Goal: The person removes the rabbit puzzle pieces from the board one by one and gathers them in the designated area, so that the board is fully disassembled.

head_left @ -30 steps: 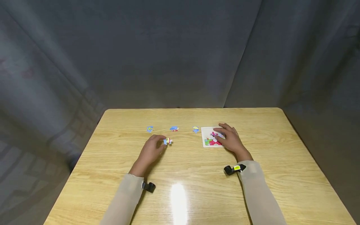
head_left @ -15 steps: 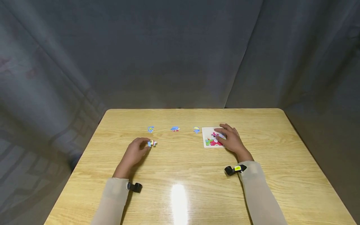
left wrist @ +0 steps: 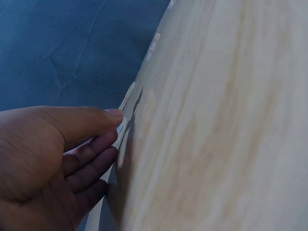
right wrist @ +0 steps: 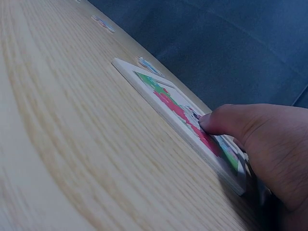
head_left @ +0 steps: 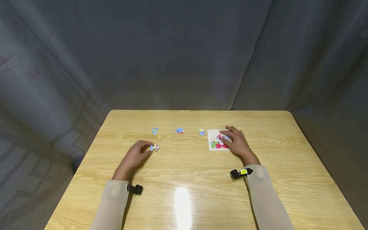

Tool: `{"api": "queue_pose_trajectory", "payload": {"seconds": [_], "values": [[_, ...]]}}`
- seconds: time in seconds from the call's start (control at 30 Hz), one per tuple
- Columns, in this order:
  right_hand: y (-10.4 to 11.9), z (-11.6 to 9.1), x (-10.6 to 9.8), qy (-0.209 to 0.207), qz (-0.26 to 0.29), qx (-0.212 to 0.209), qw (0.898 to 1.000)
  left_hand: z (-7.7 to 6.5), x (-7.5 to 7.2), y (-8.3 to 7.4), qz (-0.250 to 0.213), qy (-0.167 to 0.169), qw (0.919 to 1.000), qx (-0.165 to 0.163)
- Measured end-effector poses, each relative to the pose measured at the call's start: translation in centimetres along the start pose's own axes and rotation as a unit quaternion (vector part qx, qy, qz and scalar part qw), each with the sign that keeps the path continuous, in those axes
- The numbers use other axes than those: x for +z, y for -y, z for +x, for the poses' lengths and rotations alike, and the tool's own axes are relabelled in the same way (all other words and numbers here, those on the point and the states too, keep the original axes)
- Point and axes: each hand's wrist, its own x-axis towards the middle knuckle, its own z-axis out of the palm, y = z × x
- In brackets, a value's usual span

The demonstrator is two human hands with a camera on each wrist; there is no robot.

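Note:
My left hand [head_left: 135, 156] is at the left of the table, pinching a jigsaw piece [head_left: 155, 147] with blue, yellow and red print at its left edge between thumb and fingers. In the left wrist view the thumb [left wrist: 91, 119] and fingers meet close to the tabletop, largely covering the piece. Over the right part of a white-framed puzzle board [head_left: 209, 140] lies my right hand [head_left: 239, 143], its fingers spread. Its thumb [right wrist: 216, 120] touches the picture of a pink animal on green, as the right wrist view shows; the other fingers are mostly hidden there.
Three loose jigsaw pieces lie in a row farther back: a blue-and-yellow one [head_left: 155, 131], a blue-and-red one [head_left: 180, 131] and a yellow-topped one [head_left: 202, 132] just left of the board. Dark curtains [head_left: 184, 64] hang behind the wooden table [head_left: 184, 172].
My left hand has moved left across the table with the jigsaw piece, then slowed almost to a stop. The right hand has stayed on the puzzle board.

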Motion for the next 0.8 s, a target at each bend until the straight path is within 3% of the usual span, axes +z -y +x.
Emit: {"api": "queue_pose_trajectory", "payload": {"seconds": [0.8], "values": [[-0.34, -0.09, -0.01, 0.002, 0.001, 0.009, 1.000, 0.26, 0.43, -0.01, 0.002, 0.004, 0.9999, -0.009]]}}
